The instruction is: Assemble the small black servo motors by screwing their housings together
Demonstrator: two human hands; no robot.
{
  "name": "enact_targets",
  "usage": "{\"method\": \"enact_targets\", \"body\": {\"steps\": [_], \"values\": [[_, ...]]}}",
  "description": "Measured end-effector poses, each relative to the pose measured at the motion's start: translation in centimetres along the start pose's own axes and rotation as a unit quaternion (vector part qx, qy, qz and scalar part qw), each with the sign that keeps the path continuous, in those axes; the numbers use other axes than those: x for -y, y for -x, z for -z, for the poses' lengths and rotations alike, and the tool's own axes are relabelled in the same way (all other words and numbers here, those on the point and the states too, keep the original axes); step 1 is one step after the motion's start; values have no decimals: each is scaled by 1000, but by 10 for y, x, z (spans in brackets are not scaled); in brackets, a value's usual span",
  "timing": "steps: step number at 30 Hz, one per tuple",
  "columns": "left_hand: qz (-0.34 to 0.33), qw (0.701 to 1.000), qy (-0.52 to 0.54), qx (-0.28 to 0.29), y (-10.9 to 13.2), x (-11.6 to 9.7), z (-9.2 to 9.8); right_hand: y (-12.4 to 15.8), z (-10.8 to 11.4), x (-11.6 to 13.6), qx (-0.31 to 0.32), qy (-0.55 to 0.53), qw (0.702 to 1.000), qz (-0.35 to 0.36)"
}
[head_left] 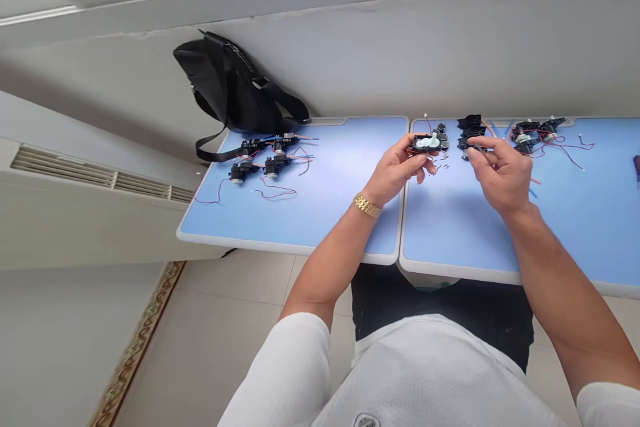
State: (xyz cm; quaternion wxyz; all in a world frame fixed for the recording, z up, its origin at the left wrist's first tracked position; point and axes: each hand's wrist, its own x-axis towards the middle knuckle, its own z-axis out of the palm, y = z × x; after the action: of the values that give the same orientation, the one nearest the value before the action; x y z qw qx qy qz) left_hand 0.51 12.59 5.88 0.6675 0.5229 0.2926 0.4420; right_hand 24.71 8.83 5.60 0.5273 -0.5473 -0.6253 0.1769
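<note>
My left hand is closed around a small black gearbox housing, raised over the table. Pale white gears sit in its upward side. To the right, my right hand has its thumb and forefinger pinched together. Whatever small thing lies between those fingers I cannot make out. Just beyond the fingertips, several black plastic housings stand in a column. Small dark round parts lie between my hands, with tiny screws or pins scattered below them.
Two blue-topped tables meet at a seam. Black gear units with wires lie at left, and similar ones at right. A black bag leans against the wall at the back left. Orange and blue sticks show near my right wrist.
</note>
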Motion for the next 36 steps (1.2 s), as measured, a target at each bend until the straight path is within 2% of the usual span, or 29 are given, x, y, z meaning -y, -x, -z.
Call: {"method": "enact_targets", "body": {"steps": [5, 12, 17, 24, 29, 36], "values": [[19, 1000, -21, 4, 4, -4, -6, 1, -1, 4, 31, -32, 999, -23], [8, 996, -70, 60, 2, 3, -10, 7, -5, 13, 132, -128, 983, -3], [-7, 990, -108, 88, 3, 5, -11, 8, -9, 11, 128, -110, 986, 15], [-10, 987, -155, 46, 9, -2, -8, 5, -16, 6, 173, -115, 978, 7], [-2, 986, -165, 19, 9, -5, -6, 4, -16, 8, 206, -171, 963, -12], [29, 984, -171, 48, 7, -10, 3, 2, -10, 10, 205, -208, 956, -33]]}}
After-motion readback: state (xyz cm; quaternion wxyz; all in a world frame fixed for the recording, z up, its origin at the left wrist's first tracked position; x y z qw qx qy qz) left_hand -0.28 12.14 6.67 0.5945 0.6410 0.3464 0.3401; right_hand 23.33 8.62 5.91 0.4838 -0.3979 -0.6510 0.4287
